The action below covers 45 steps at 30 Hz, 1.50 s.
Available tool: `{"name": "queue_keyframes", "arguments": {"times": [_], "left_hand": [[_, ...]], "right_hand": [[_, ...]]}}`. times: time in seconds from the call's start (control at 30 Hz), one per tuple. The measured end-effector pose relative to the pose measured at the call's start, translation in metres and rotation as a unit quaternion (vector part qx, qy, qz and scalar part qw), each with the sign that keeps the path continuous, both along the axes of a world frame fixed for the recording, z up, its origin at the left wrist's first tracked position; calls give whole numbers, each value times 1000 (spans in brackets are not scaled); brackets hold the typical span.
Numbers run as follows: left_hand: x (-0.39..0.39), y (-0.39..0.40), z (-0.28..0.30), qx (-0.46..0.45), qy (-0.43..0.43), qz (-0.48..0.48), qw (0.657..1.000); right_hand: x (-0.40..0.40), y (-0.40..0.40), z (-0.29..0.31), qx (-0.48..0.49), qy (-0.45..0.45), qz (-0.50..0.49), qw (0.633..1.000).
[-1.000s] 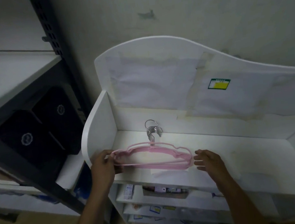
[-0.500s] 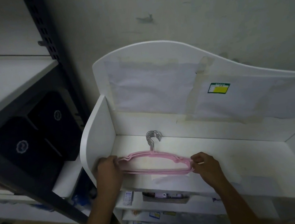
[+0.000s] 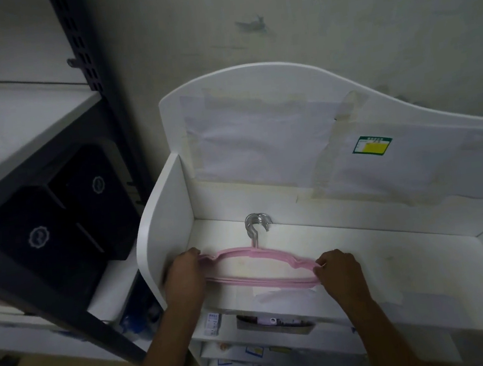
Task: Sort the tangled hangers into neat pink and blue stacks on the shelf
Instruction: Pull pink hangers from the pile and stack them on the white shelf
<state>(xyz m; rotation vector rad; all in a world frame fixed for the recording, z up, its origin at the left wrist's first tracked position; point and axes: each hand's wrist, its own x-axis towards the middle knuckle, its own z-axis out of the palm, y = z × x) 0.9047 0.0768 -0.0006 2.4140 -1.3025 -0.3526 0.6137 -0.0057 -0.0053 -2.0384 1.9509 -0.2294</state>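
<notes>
Right hand (image 3: 339,269) has closed on the pink hangers (image 3: 259,268); left hand (image 3: 184,272) grips the other end on the white shelf (image 3: 408,257).

Dim, soft, edge-warped, corners dark.

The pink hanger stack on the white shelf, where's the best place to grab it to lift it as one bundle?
Probably by both shoulder ends of the pink hanger stack, from the sides, where the left hand and right hand grip now. It lies flat and wide; the metal hooks offer only one narrow point.
</notes>
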Motion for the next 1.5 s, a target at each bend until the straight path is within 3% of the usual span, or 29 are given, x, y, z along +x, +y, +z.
{"name": "queue_keyframes", "arguments": {"times": [0.43, 0.73, 0.93, 1.2, 1.5], "left_hand": [[7, -14, -7, 26, -17, 1, 1000], [14, -25, -13, 49, 31, -63, 996], [18, -31, -14, 58, 4, -52, 997], [24, -36, -18, 102, -14, -124, 987], [19, -35, -21, 75, -67, -101, 990]], "right_hand": [[21, 3, 12, -17, 135, 13, 991], [30, -1, 6, -30, 77, 99, 992], [37, -14, 9, 4, 105, 100, 989], [43, -14, -3, 4, 108, 125, 986], [49, -22, -1, -9, 109, 97, 989]]}}
